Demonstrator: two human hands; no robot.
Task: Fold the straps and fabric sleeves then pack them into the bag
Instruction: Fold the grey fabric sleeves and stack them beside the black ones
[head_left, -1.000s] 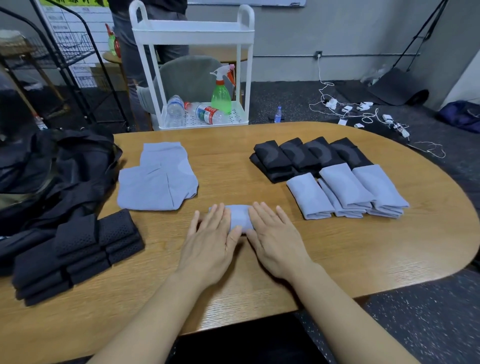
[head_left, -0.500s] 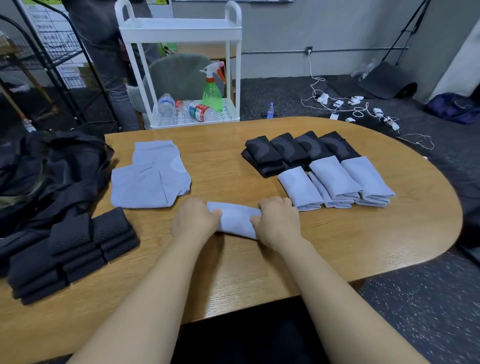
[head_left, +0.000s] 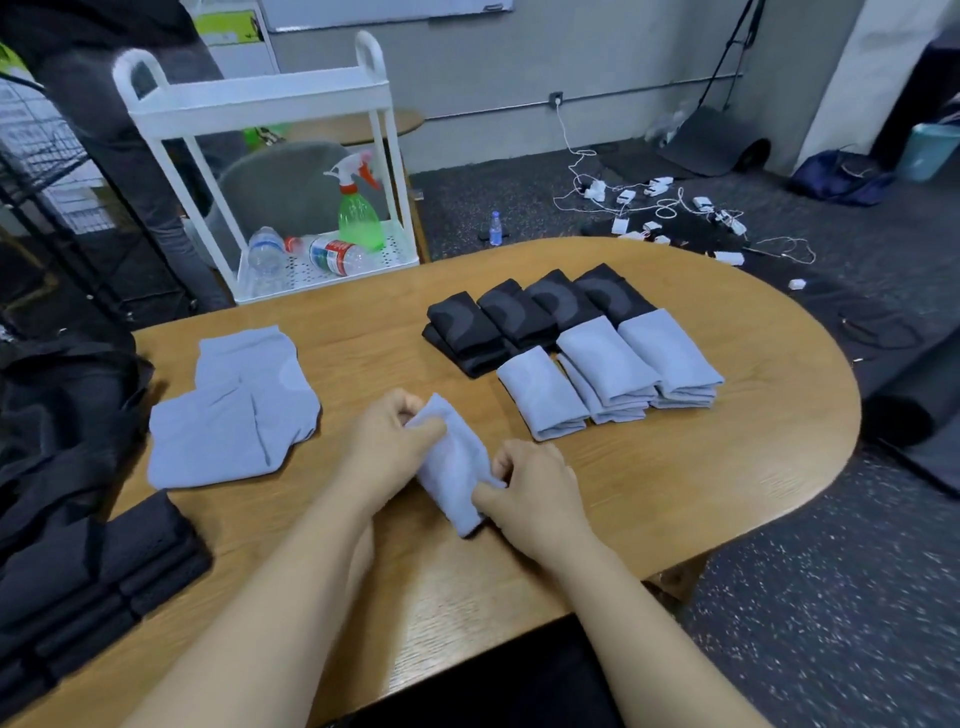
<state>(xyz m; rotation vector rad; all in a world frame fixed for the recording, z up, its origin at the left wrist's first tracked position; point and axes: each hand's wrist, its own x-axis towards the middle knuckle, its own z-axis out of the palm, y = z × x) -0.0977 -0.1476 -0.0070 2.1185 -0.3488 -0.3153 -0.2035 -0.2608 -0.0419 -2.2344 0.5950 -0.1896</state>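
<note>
I see both hands holding one folded light-blue fabric sleeve (head_left: 454, 467) just above the wooden table (head_left: 727, 467), near its front edge. The left hand (head_left: 387, 441) pinches the sleeve's far end with curled fingers; the right hand (head_left: 535, 493) grips its near edge the same way, so the sleeve runs diagonally between them. To the left lies a loose pile of unfolded blue sleeves (head_left: 234, 410). Further left I see the black bag (head_left: 62, 410), with stacked black folded straps (head_left: 88, 582) in front of it. To the right sit rows of folded blue sleeves (head_left: 608, 374) and folded black sleeves (head_left: 524, 317), touching one another.
</note>
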